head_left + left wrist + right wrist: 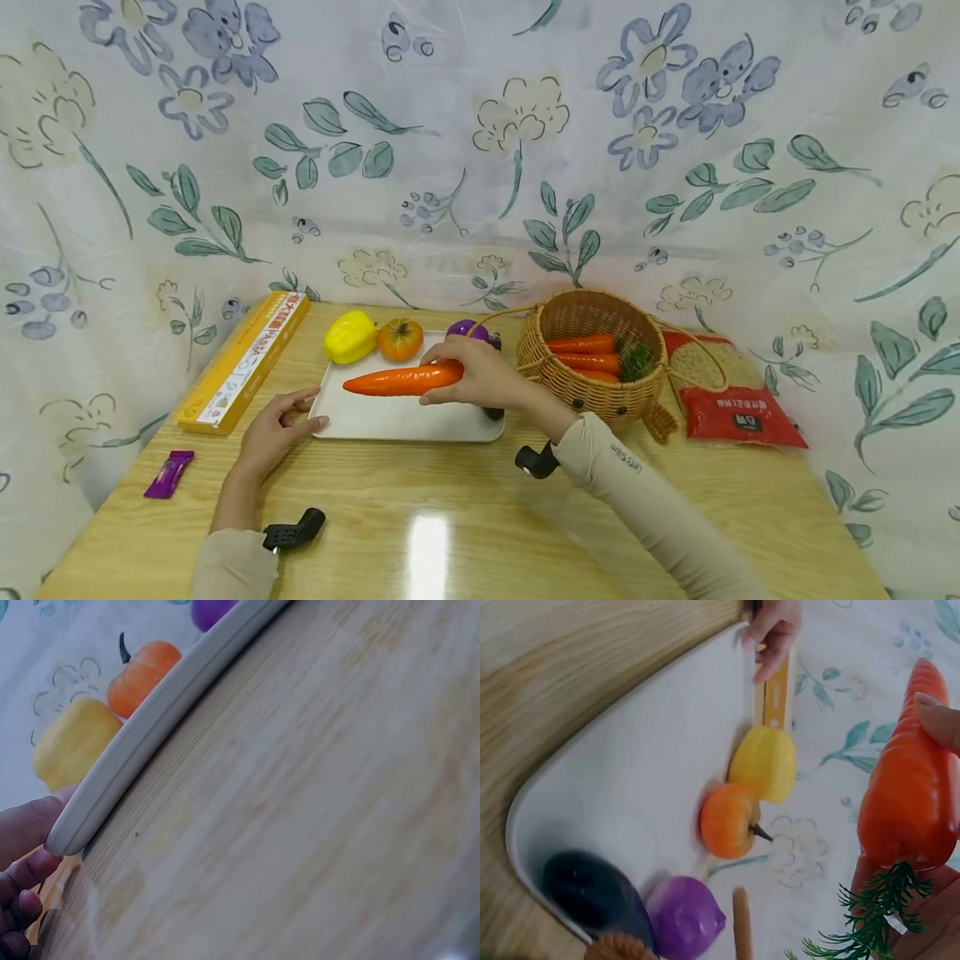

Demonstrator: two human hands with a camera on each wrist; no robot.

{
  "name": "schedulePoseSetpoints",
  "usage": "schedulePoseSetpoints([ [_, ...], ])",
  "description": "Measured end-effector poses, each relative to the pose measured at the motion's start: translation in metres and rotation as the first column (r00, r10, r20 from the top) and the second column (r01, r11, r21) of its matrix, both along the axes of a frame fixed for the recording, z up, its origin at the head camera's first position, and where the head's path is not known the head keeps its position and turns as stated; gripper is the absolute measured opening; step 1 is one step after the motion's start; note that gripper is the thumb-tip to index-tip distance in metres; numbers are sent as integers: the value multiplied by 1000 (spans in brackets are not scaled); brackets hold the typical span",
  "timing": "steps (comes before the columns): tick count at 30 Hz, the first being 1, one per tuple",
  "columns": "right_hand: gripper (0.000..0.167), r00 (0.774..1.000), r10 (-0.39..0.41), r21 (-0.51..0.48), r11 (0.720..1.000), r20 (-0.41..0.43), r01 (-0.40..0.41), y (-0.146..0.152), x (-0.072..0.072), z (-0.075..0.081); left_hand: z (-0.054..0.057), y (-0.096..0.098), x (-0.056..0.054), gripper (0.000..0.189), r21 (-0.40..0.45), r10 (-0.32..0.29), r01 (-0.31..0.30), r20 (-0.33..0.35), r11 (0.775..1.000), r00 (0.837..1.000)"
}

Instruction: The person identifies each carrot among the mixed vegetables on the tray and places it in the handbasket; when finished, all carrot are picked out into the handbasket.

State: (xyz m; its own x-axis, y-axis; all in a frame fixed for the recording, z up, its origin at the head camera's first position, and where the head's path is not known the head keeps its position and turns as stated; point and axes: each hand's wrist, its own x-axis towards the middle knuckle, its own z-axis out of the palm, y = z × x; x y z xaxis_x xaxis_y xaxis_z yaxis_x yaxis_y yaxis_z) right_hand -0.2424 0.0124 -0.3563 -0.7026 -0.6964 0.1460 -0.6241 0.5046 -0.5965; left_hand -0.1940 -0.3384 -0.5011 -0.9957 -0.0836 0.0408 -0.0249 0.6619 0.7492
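Observation:
My right hand [487,375] holds an orange toy carrot [397,381] by its thick end, above the white tray [375,421], its tip pointing left. Green fronds [877,900] hang from the carrot's top in the right wrist view. At the tray's left edge my left hand [281,429] pinches the rim between thumb and fingers. Along the tray's far side sit a lobed yellow pepper [350,337], a small orange pumpkin [401,338] and a purple onion [682,919]. A dark eggplant [592,889] lies at its right end, mostly hidden by my right hand in the head view.
Right of the tray stands a wicker basket [551,390] with several carrots [588,362] inside and thin handles spread out. Beyond it lies a red food packet [742,417]. On the left are a yellow pasta box [247,358] and a purple wrapped sweet [168,475]. Floral cloth hangs behind.

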Motion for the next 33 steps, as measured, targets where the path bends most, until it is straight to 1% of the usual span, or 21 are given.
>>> schedulePoseSetpoints([
  [4,43,999,-39,-7,999,20,39,20,-1,13,2,2,-3,60,12,-8,8,-6,1000,1000],
  [7,44,997,-73,-15,997,0,73,37,-4,25,3,3,-3,61,16,-4,4,-8,1000,1000],
  [10,45,994,-106,-19,994,-39,105,55,-8,34,3,2,-3,60,11,1,-1,-6,1000,1000],
  [12,44,992,-121,-28,992,-38,120,66,-12,38,3,2,-3,60,7,0,0,-6,1000,1000],
  [15,43,991,-135,-43,990,-23,134,81,-19,41,3,2,-2,60,-2,-3,3,-5,1000,1000],
  [19,43,987,-162,-40,986,-10,162,97,-27,42,4,1,1,60,-8,-1,1,1,1000,1000],
  [23,44,980,-198,-17,980,-13,197,111,-35,43,4,2,3,61,-11,-4,4,8,1000,1000],
  [27,44,978,-206,5,978,-15,207,126,-41,48,3,3,3,61,-15,-8,8,4,1000,1000],
  [33,43,976,-213,58,976,42,211,146,-52,56,1,4,3,61,-21,-8,8,-1,1000,1000],
])
